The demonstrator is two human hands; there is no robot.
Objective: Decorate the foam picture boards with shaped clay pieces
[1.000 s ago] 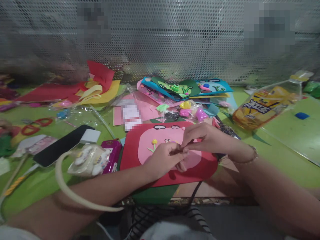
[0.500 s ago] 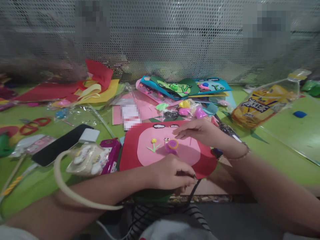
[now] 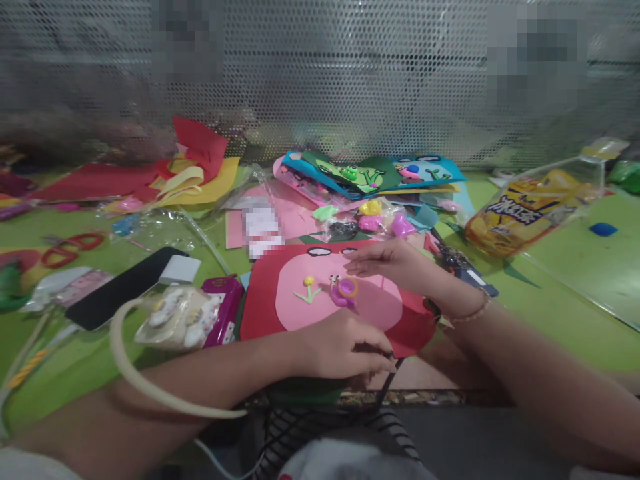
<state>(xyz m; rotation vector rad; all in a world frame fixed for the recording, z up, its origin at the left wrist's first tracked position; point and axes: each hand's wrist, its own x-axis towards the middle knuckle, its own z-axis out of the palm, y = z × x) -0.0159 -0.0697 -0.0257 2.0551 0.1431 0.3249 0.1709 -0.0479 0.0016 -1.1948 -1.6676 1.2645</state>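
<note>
A red card (image 3: 260,293) with a pink rounded panel (image 3: 290,313) lies before me. On the panel are a yellow clay flower (image 3: 309,287) with green leaves and a purple clay snail (image 3: 345,291) with an orange-rimmed shell. My right hand (image 3: 395,261) is over the panel's upper right, fingers stretched out, with nothing visible in it. Curled at the card's lower edge, my left hand (image 3: 345,347) has thumb and fingertips close together. Whatever they may pinch is hidden. White black-edged cloud shapes (image 3: 319,252) sit at the card's top, one partly covered by my right fingers.
Bagged clay lumps (image 3: 370,220) and a stack of decorated cards (image 3: 360,177) lie behind. To the left are a black phone (image 3: 120,290), red scissors (image 3: 73,248) and a cream headband (image 3: 130,373) across my left forearm. A drink bottle (image 3: 525,213) lies at right.
My right hand has shifted slightly, its fingers flatter over the panel. The thin purple strip seen below it earlier no longer shows. My left hand stays almost still.
</note>
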